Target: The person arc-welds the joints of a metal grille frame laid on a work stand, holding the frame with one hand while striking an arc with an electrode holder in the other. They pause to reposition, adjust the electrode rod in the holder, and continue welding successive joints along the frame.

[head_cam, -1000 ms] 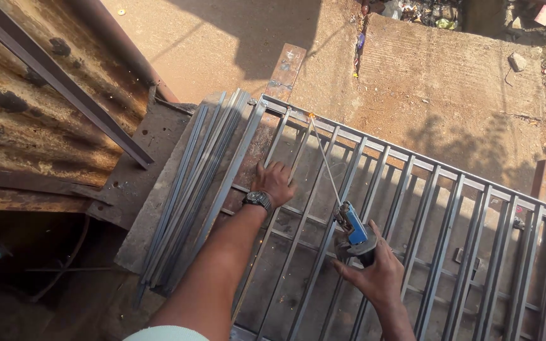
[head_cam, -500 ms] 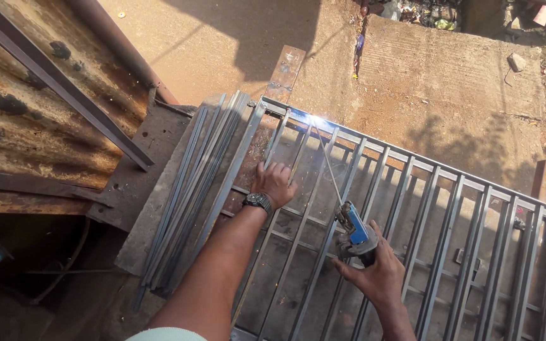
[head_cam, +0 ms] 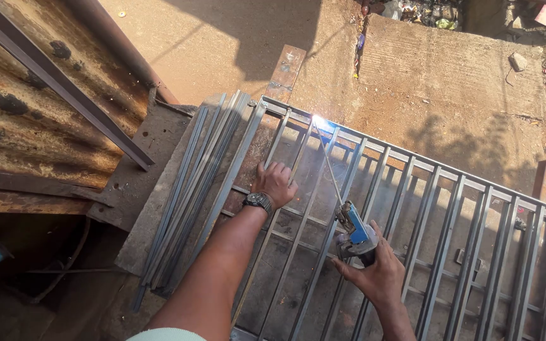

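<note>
- Right hand (head_cam: 380,278), nearest the camera: fingers clenched around the blue-and-grey electrode holder (head_cam: 354,232), which it grips low on the handle
- Welding rod (head_cam: 328,165) runs up and away from the holder; its tip sits at a bright blue-white arc (head_cam: 318,120) on the far top rail of the metal grille (head_cam: 450,240)
- Left hand (head_cam: 275,183), wristwatch (head_cam: 258,201) on the wrist: fingers released and spread flat, palm pressing on the bars left of the rod; it grasps nothing
- Grille lies flat on the bench (head_cam: 146,208), parallel bars slanting toward the right edge of view
- Step in hand, judged: tacking or welding one bar to the top rail, arc live at that joint
- Next move, judged: calls for a steady tip at the joint and the grille kept pinned so the bar does not shift
- Loose steel strips (head_cam: 191,189) bundled along the grille's left side, touching its frame
- Rusty corrugated sheet (head_cam: 26,107) far left, a dark angle bar across it
- Packages, labels, signs: none legible; small bits of litter (head_cam: 424,11) at the far top, too small to tell, beyond the concrete ground (head_cam: 450,76)
</note>
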